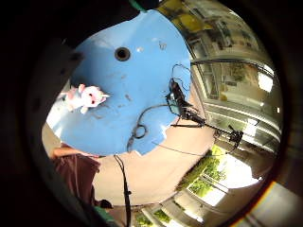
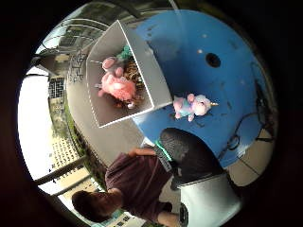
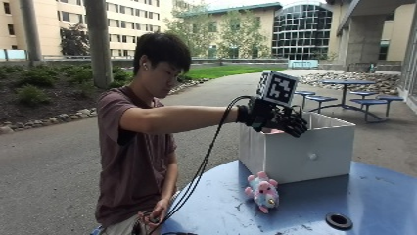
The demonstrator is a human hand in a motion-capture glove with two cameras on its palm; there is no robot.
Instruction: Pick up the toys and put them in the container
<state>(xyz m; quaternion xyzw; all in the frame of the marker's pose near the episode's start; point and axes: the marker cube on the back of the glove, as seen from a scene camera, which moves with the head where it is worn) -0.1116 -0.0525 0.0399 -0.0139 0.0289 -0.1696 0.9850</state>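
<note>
A white box container [image 3: 296,154] stands on the round blue table [image 3: 371,196]. My gloved right hand [image 3: 277,120] hovers above the container's near rim, fingers relaxed and spread, holding nothing. In the thumb side palm view the container [image 2: 156,80] holds a pink plush [image 2: 119,87] and other toys, among them a teal one [image 2: 126,51]. A pink and blue unicorn plush [image 3: 263,191] lies on the table in front of the container, also seen as the unicorn plush [image 2: 193,106] and the unicorn plush [image 1: 87,97].
A round hole [image 3: 338,220] sits in the tabletop near the front edge. A black cable [image 3: 208,156] hangs from my wrist to the person's lap. A black device with cables [image 1: 177,101] lies near the table's edge.
</note>
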